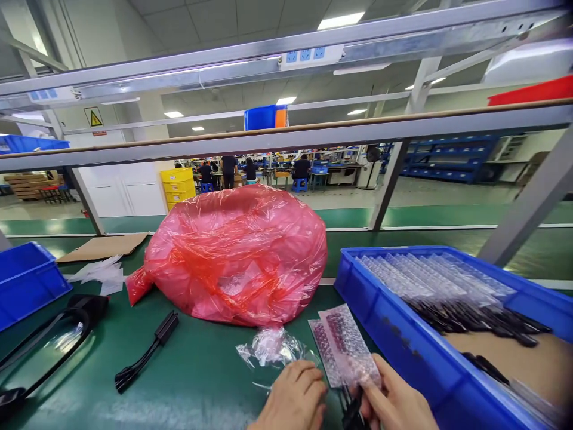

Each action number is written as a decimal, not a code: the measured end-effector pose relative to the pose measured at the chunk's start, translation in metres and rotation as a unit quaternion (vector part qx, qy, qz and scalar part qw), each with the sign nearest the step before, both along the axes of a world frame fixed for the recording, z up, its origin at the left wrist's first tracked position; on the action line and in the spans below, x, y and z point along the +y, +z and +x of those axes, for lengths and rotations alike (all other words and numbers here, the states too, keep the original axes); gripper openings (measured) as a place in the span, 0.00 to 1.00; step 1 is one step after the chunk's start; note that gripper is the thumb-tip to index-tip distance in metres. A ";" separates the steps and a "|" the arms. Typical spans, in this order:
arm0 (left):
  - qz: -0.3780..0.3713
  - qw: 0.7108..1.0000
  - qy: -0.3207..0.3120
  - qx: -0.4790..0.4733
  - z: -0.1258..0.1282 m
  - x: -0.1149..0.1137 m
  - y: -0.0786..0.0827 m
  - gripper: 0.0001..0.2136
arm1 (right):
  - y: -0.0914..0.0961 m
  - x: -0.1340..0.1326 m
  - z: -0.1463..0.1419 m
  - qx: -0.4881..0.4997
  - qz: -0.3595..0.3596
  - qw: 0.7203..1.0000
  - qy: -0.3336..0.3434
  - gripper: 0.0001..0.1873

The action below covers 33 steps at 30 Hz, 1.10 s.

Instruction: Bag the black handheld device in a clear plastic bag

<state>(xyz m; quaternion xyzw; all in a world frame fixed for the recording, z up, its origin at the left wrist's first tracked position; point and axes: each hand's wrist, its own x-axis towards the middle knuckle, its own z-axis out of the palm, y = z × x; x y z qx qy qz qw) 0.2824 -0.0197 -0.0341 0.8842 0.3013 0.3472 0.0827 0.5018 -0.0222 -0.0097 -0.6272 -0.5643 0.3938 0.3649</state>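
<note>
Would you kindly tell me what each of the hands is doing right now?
Left hand: fingers curled, touching the clear crumpled plastic bag.
Right hand: closed on a pink bubble-wrap sleeve.

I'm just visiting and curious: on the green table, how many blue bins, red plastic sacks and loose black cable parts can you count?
Blue bins: 2, a big blue bin on the right and a smaller blue bin on the left.
Red plastic sacks: 1, the red sack in the middle.
Loose black cable parts: 2, a black cable and a black loop.
Total: 5
</note>
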 end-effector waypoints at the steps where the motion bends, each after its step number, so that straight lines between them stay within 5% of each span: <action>1: -0.001 0.997 -0.024 0.071 -0.004 0.010 -0.001 0.14 | 0.000 0.002 0.002 0.001 0.002 1.000 0.008 0.23; 5: -0.007 0.977 -0.032 0.211 -0.028 0.052 -0.008 0.19 | -0.010 0.014 -0.011 -0.023 -0.008 0.998 0.051 0.21; 9: -0.002 0.977 0.032 0.209 -0.053 0.081 -0.012 0.13 | -0.030 0.033 -0.026 -0.062 -0.027 0.997 0.037 0.16; 12: -0.009 0.980 0.059 0.192 -0.057 0.081 -0.007 0.15 | -0.044 0.044 -0.027 -0.082 -0.048 0.995 0.021 0.18; 18: -0.001 0.975 0.143 0.169 -0.026 0.060 0.019 0.14 | -0.049 0.031 -0.004 -0.107 -0.028 0.991 0.079 0.30; 23: 0.045 0.956 0.210 0.198 -0.001 0.068 0.026 0.13 | -0.033 0.021 0.039 -0.175 0.027 0.983 0.040 0.29; 27: -0.004 0.958 0.209 0.199 0.015 0.072 0.025 0.11 | -0.039 0.041 0.064 -0.133 0.024 0.989 -0.059 0.37; 33: -0.098 0.942 0.237 0.218 0.045 0.072 0.028 0.10 | -0.055 0.072 0.059 -0.060 0.012 0.997 -0.041 0.47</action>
